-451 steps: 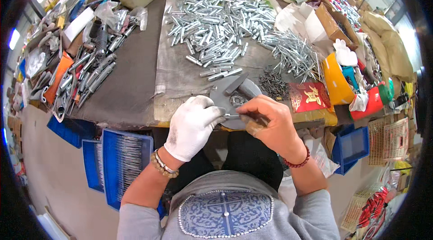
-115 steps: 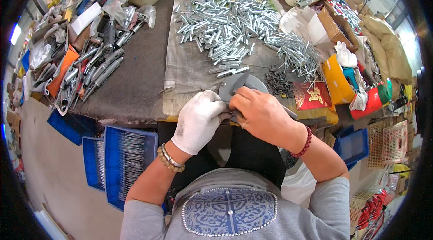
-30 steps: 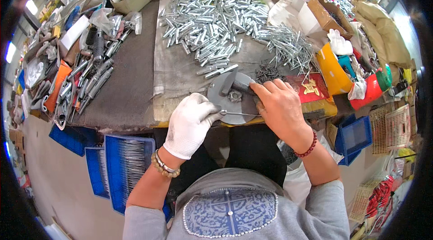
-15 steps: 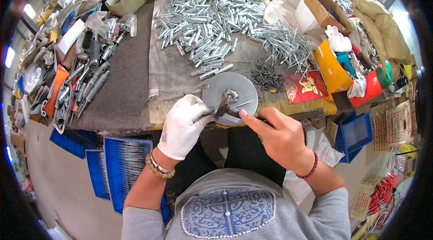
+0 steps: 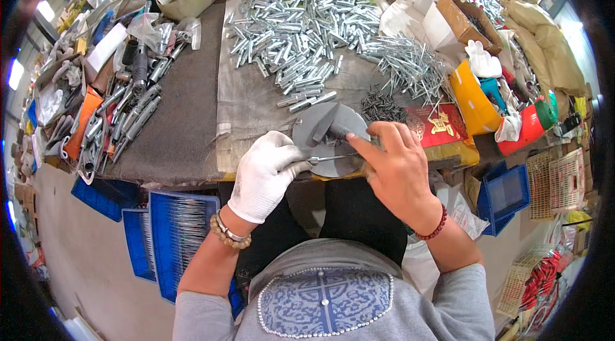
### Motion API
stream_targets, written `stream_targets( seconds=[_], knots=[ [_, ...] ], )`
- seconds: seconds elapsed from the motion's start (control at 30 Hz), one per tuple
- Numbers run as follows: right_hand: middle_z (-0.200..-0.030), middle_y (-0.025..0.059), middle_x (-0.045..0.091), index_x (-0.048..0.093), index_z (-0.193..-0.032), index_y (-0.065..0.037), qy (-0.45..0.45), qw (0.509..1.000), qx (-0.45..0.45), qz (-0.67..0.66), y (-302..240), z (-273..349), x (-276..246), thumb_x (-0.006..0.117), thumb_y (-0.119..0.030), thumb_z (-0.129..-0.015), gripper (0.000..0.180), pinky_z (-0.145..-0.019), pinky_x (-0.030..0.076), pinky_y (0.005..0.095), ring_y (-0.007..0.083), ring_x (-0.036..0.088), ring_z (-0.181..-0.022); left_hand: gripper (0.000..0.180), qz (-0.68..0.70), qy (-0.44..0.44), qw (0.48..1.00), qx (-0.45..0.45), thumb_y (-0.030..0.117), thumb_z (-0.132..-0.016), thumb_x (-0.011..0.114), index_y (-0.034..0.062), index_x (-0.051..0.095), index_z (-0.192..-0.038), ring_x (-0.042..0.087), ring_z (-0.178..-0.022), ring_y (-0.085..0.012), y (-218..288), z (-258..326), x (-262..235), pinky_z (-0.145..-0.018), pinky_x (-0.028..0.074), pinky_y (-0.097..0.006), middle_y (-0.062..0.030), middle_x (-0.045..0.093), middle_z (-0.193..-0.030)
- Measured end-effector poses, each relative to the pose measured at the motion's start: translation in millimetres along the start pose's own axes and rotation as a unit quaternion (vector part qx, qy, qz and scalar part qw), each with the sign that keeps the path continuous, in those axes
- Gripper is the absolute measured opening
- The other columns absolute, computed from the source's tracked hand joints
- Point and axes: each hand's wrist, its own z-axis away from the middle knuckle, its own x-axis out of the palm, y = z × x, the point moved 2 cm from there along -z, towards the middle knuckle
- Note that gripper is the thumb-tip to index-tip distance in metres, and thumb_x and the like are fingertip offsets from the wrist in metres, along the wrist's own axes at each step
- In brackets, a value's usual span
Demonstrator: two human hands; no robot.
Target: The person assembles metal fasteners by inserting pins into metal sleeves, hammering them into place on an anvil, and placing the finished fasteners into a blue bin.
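Note:
My left hand, in a white knit glove, pinches a short metal tube just above the table's front edge. A thin metal rod runs from the tube toward my right hand. My bare right hand is closed around a hammer, whose dark head is blurred and tilted over a round grey metal plate. The hammer's handle is mostly hidden beneath my fingers. Past the plate lie a heap of silver metal tubes and a pile of thin rods.
Small dark pins lie beside a red card. On the left are metal tools; on the right, a yellow box and an open cardboard box. Blue crates of long rods stand below the table.
The hammer head has swung up and its handle has turned. My right hand has shifted slightly up. The tube and thin rod at my left hand now show more plainly.

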Motion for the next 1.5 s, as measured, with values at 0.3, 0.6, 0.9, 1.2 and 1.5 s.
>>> stream_targets(
  seconds=[0.3, 0.6, 0.9, 1.2, 1.5],
  knots=[
    [-0.094, 0.0138, 0.070, 0.066, -0.104, -0.008, -0.112, 0.979, 0.108, -0.135, -22, 27, 14, 0.079, -0.010, -0.085, 0.023, -0.079, 0.057, 0.0481, 0.0352, 0.071, -0.089, 0.028, -0.081, 0.052, 0.995, 0.010, 0.008, -0.084, 0.087, 0.0071, 0.082, -0.112, 0.068, -0.100, -0.0319, 17, 7, 4, -0.087, 0.055, -0.040, -0.0110, 0.071, -0.102],
    [-0.085, 0.0057, 0.072, 0.071, -0.121, 0.003, -0.246, 0.748, 0.346, -0.511, -32, 40, 27, 0.072, -0.006, -0.098, 0.025, -0.067, 0.052, 0.0312, 0.0101, 0.063, -0.074, 0.061, 0.290, 0.062, 0.883, -0.364, 0.005, -0.106, 0.063, 0.0036, 0.046, -0.164, 0.067, -0.070, -0.0081, 38, 50, 32, -0.059, 0.055, -0.024, -0.0108, 0.078, -0.105],
    [-0.090, 0.0078, 0.076, 0.071, -0.124, 0.002, -0.264, 0.761, 0.311, -0.504, -52, 48, 39, 0.073, -0.004, -0.096, 0.029, -0.073, 0.057, 0.0324, 0.0144, 0.071, -0.080, 0.062, 0.390, 0.103, 0.835, -0.374, 0.005, -0.098, 0.074, -0.0030, 0.051, -0.155, 0.073, -0.093, -0.0122, 34, 56, 27, -0.076, 0.058, -0.027, -0.0124, 0.078, -0.112],
    [-0.098, 0.0091, 0.074, 0.070, -0.129, 0.002, -0.026, 0.863, 0.243, -0.442, -19, 38, 45, 0.068, -0.005, -0.102, 0.028, -0.070, 0.055, 0.0267, 0.0136, 0.069, -0.078, 0.062, 0.131, 0.281, 0.878, -0.365, 0.006, -0.098, 0.072, -0.0025, 0.046, -0.153, 0.066, -0.086, -0.0122, -34, 137, -42, -0.071, 0.051, -0.025, -0.0130, 0.077, -0.106],
    [-0.081, 0.0022, 0.063, 0.067, -0.133, 0.001, -0.003, 0.823, 0.280, -0.494, -8, 37, 60, 0.064, -0.013, -0.107, 0.030, -0.052, 0.042, 0.0205, 0.0084, 0.060, -0.064, 0.063, 0.084, 0.503, 0.643, -0.572, 0.010, -0.086, 0.081, -0.0050, 0.062, -0.144, 0.073, -0.097, -0.0215, -191, 339, -62, -0.086, 0.058, -0.032, -0.0143, 0.075, -0.118]
  ],
)
